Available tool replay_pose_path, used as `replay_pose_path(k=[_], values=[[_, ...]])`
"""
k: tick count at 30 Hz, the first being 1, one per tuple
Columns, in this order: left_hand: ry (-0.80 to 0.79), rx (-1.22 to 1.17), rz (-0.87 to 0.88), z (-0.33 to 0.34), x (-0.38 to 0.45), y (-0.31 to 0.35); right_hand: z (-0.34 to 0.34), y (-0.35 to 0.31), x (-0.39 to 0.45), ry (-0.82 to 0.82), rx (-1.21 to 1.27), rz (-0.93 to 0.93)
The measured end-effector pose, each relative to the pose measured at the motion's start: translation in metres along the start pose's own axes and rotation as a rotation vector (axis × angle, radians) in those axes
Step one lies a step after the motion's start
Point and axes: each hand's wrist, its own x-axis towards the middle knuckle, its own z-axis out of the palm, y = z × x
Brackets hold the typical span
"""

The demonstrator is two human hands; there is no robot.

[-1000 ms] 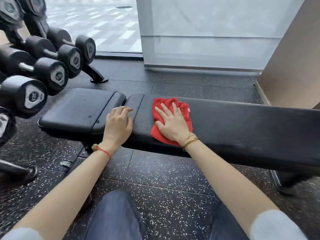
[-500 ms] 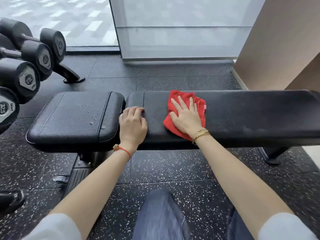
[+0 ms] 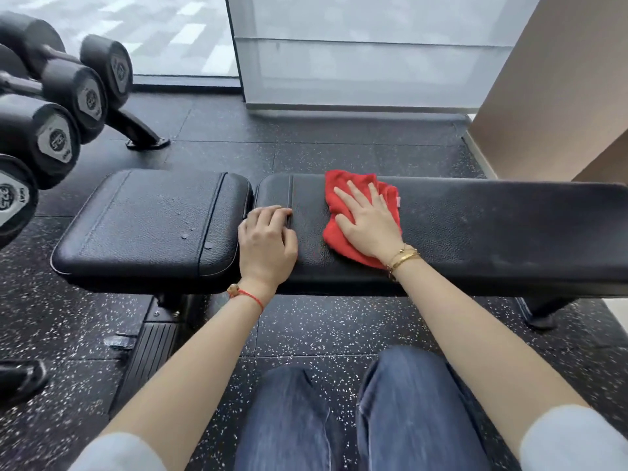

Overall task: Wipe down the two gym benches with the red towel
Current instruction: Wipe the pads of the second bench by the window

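Rightward has slid the red towel [image 3: 360, 212] under flat right fingers [image 3: 353, 198]; left fingers [image 3: 272, 212], seemingly curled, rest on the bench [image 3: 492, 226].

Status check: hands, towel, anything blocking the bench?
Right hand flat on red towel, long pad. Left hand braced at pad gap. Nothing blocking.

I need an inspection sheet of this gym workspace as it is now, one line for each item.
Surface: black bench back pad, dusty at right; seat pad with droplets.
Job's things: red towel flat on the back pad.
Clutter: nothing seen.
Grippers: right hand presses the towel, fingers straight; left hand rests on the back pad's end, fingers curled.
Cables: nothing seen.
Surroundings: dumbbells on rack at left, speckled floor, glass wall.
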Motion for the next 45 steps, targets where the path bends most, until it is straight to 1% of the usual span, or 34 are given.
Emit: replay_pose_path(k=[2, 4, 6, 8, 10, 12, 14, 16, 18, 20, 22, 24, 26, 28, 30, 33, 35, 37, 39, 42, 45], values=[[0.005, -0.003, -0.004, 0.000, 0.001, 0.000, 0.001, -0.009, 0.012, -0.005, 0.008, 0.057], [0.007, -0.003, -0.008, 0.001, 0.001, 0.001, 0.005, -0.021, 0.014, -0.003, 0.018, 0.064], [0.006, -0.005, -0.013, 0.001, 0.001, 0.001, 0.009, -0.030, 0.005, 0.008, 0.016, 0.004], [0.005, -0.001, -0.015, 0.001, 0.000, 0.002, 0.011, -0.033, -0.015, 0.018, 0.001, -0.100], [0.004, 0.000, -0.013, 0.001, 0.000, 0.001, 0.012, -0.025, -0.037, 0.024, 0.003, -0.193], [0.006, -0.006, -0.015, 0.001, 0.000, 0.001, 0.008, -0.004, -0.050, 0.032, 0.010, -0.210], [0.003, -0.010, -0.019, 0.000, -0.001, 0.001, 0.000, 0.020, -0.047, 0.043, 0.003, -0.143], [-0.004, -0.008, -0.018, -0.001, -0.002, 0.002, -0.008, 0.036, -0.032, 0.037, -0.009, -0.016], [-0.008, -0.002, -0.020, -0.002, -0.002, 0.005, -0.011, 0.034, -0.013, 0.019, -0.015, 0.109], [-0.009, 0.003, -0.029, -0.001, -0.001, 0.006, -0.008, 0.015, -0.002, 0.019, -0.014, 0.147], [-0.011, 0.008, -0.029, -0.001, -0.001, 0.005, -0.001, -0.010, -0.004, 0.005, 0.002, 0.072], [-0.011, 0.009, -0.020, 0.000, 0.000, 0.003, 0.007, -0.025, -0.021, 0.009, -0.004, -0.059], [-0.010, 0.005, -0.012, 0.000, -0.001, 0.002, 0.009, -0.022, -0.044, 0.023, -0.008, -0.162], [-0.013, 0.004, -0.006, 0.000, -0.001, 0.002, 0.006, -0.001, -0.059, 0.053, -0.015, -0.201], [-0.016, 0.010, -0.002, 0.001, -0.001, 0.000, -0.001, 0.028, -0.065, 0.073, -0.023, -0.160], [-0.014, 0.025, 0.000, 0.002, -0.001, 0.001, -0.015, 0.065, -0.048, 0.057, -0.017, 0.021], [-0.003, 0.029, -0.008, 0.003, -0.002, 0.003, -0.019, 0.067, -0.029, 0.035, -0.024, 0.132], [0.007, 0.031, -0.016, 0.003, -0.002, 0.005, -0.018, 0.052, -0.014, 0.026, -0.029, 0.165], [0.007, 0.029, -0.018, 0.002, -0.002, 0.005, -0.013, 0.031, -0.012, 0.005, -0.012, 0.105], [-0.003, 0.040, -0.013, 0.001, -0.002, 0.005, -0.003, 0.008, -0.034, 0.002, -0.015, -0.045], [-0.014, 0.055, -0.003, 0.000, -0.003, 0.006, -0.001, 0.015, -0.061, 0.029, -0.009, -0.140]])
